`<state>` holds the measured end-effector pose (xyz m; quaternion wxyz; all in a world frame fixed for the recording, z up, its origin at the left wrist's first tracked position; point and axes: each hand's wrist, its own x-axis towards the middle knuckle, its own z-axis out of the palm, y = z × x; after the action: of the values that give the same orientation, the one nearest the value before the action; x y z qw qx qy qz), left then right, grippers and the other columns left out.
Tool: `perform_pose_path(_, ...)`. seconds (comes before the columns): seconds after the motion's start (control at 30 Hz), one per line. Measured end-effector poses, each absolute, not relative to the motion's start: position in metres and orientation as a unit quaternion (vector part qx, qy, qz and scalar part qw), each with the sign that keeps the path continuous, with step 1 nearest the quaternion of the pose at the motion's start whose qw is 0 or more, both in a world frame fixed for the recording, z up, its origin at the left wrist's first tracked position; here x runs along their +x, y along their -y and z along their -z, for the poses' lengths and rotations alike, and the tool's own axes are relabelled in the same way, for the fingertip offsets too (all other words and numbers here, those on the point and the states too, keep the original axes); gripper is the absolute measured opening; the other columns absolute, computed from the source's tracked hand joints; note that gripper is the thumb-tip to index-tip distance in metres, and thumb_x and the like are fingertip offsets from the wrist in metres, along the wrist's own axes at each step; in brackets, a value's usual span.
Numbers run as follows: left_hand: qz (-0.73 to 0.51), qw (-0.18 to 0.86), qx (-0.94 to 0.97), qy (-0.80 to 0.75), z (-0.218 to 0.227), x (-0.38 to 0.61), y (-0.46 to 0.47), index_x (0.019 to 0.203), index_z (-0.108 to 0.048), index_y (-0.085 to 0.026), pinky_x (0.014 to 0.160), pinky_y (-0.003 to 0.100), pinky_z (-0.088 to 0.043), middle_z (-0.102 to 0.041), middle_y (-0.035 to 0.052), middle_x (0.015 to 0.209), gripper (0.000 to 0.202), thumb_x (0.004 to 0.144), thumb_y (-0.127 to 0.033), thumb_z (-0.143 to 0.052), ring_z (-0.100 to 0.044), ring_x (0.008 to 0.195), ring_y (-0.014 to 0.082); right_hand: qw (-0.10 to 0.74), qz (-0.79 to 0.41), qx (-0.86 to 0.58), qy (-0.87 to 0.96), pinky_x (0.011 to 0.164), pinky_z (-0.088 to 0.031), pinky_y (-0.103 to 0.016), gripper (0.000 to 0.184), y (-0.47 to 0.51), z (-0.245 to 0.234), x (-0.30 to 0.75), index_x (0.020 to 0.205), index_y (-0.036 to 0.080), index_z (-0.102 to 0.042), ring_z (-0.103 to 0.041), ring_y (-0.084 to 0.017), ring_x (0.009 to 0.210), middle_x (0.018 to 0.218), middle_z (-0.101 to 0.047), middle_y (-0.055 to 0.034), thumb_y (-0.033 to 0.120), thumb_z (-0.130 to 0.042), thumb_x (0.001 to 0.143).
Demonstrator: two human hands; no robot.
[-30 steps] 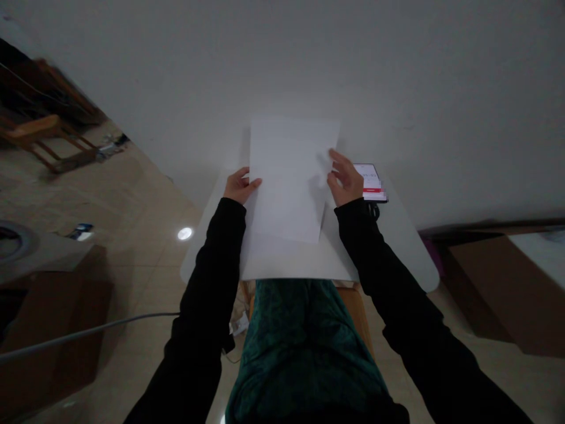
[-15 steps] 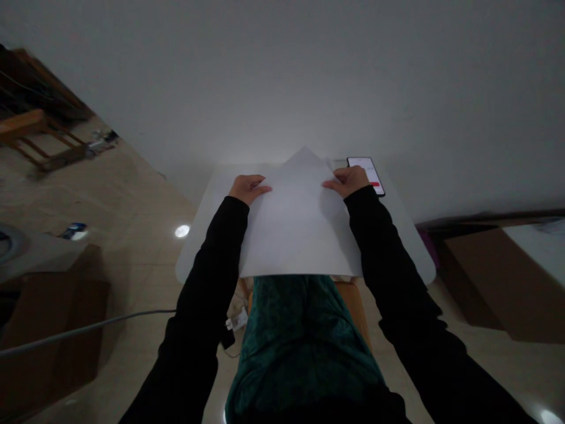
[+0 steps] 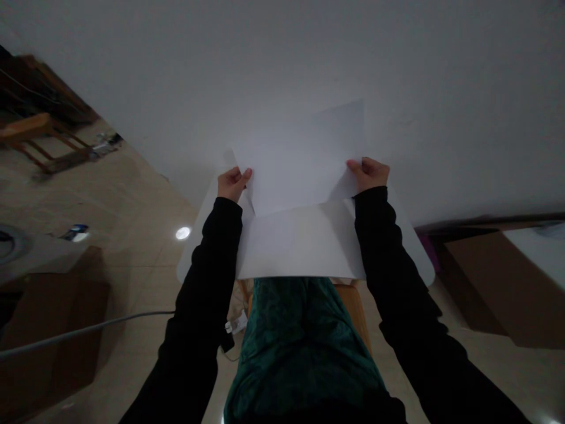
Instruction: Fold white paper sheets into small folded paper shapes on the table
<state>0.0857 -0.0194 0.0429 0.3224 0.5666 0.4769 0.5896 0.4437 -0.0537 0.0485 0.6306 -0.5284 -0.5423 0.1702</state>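
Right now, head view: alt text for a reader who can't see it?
The left hand and right hand, in black sleeves, pinch raised white paper above a white table, while flat paper lies at the table's near edge. A green patterned lap shows below.

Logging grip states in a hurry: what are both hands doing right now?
Left hand: closed, holding the edge of a white paper sheet.
Right hand: closed, holding the same sheet's other edge.

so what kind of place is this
Probably a plain indoor room, perhaps in a home, going by the glossy tile floor, a wooden chair and the cardboard boxes standing on it.
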Motion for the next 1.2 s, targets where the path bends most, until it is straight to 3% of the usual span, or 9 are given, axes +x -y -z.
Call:
perform_pose_path(0.1,-0.611,0.287,0.575,-0.463,-0.051,0.088,0.027,0.049,-0.043,-0.02,0.048,0.023,-0.034,-0.032,-0.0061,0.048,0.052,0.062,-0.051,-0.082,-0.035,0.05,0.0076,0.62,-0.153,-0.536,0.553,0.053,-0.035,-0.028,0.039,0.051,-0.047,0.444,0.054,0.022,-0.047,-0.038,-0.011,0.053,0.054,-0.032,0.0048,0.045,-0.067,0.077)
perform_pose_path(0.23,-0.632,0.241,0.537,-0.505,-0.057,0.087,0.027,0.051,-0.046,-0.02,0.05,0.025,-0.032,-0.038,-0.0049,0.049,0.041,0.065,-0.035,-0.082,-0.037,0.053,0.0093,0.596,-0.122,-0.573,0.548,0.053,-0.03,-0.027,0.048,0.049,-0.044,0.436,0.047,0.022,-0.031,-0.028,-0.009,0.05,0.051,-0.021,0.0063,0.039,-0.065,0.077)
perform_pose_path(0.33,-0.647,0.203,0.49,-0.548,-0.059,0.086,0.026,0.057,-0.052,-0.019,0.048,0.024,-0.029,-0.043,-0.0056,0.051,0.032,0.065,-0.031,-0.081,-0.037,0.05,0.0083,0.598,-0.127,-0.582,0.537,0.053,-0.034,-0.028,0.042,0.049,-0.039,0.428,0.048,0.022,-0.039,-0.033,-0.01,0.049,0.048,-0.026,0.0066,0.042,-0.065,0.074)
perform_pose_path(0.43,-0.658,0.148,0.495,-0.547,-0.062,0.086,0.033,0.082,-0.061,-0.021,0.052,0.024,-0.034,-0.051,-0.006,0.057,0.025,0.069,-0.032,-0.078,-0.044,0.052,0.0091,0.624,-0.119,-0.58,0.51,0.058,-0.044,-0.032,0.031,0.051,-0.038,0.418,0.058,0.022,-0.053,-0.047,-0.014,0.053,0.051,-0.045,0.0044,0.046,-0.069,0.069)
perform_pose_path(0.57,-0.64,0.048,0.572,-0.511,-0.067,0.093,0.048,0.095,-0.064,-0.023,0.061,0.025,-0.04,-0.056,-0.002,0.067,0.014,0.087,-0.033,-0.059,-0.05,0.058,0.0115,0.614,-0.073,-0.59,0.52,0.064,-0.048,-0.035,0.029,0.061,-0.047,0.403,0.059,0.023,-0.051,-0.052,-0.016,0.056,0.057,-0.054,0.0022,0.043,-0.07,0.069)
perform_pose_path(0.7,-0.614,0.02,0.655,-0.439,-0.062,0.116,0.062,0.091,-0.072,-0.022,0.082,0.03,-0.046,-0.06,0.0065,0.09,0.028,0.094,-0.034,-0.047,-0.06,0.086,0.0183,0.557,0.006,-0.574,0.6,0.058,-0.045,-0.03,0.035,0.081,-0.057,0.383,0.056,0.025,-0.037,-0.048,-0.014,0.054,0.056,-0.048,0.0022,0.039,-0.06,0.08)
perform_pose_path(0.87,-0.567,0.078,0.707,-0.415,-0.054,0.154,0.083,0.114,-0.071,-0.024,0.074,0.03,-0.048,-0.06,0.0101,0.112,0.038,0.087,-0.048,-0.058,-0.06,0.096,0.0223,0.466,0.132,-0.5,0.718,0.056,-0.042,-0.029,0.03,0.102,-0.057,0.35,0.062,0.024,-0.047,-0.054,-0.017,0.064,0.067,-0.057,-0.0036,0.034,-0.048,0.09)
perform_pose_path(1.07,-0.567,0.054,0.739,-0.359,-0.067,0.172,0.091,0.104,-0.073,-0.02,0.091,0.04,-0.048,-0.062,0.0102,0.099,0.042,0.075,-0.05,-0.071,-0.059,0.099,0.0256,0.426,0.273,-0.482,0.715,0.061,-0.041,-0.033,0.028,0.108,-0.054,0.326,0.069,0.022,-0.06,-0.057,-0.021,0.074,0.072,-0.061,-0.0076,0.028,-0.048,0.093)
perform_pose_path(1.2,-0.588,0.038,0.724,-0.358,-0.07,0.18,0.085,0.09,-0.073,-0.02,0.085,0.038,-0.05,-0.062,0.0053,0.087,0.03,0.077,-0.047,-0.07,-0.06,0.089,0.0201,0.415,0.275,-0.483,0.72,0.062,-0.041,-0.033,0.029,0.109,-0.052,0.321,0.068,0.02,-0.062,-0.055,-0.02,0.074,0.071,-0.061,-0.0075,0.028,-0.049,0.093)
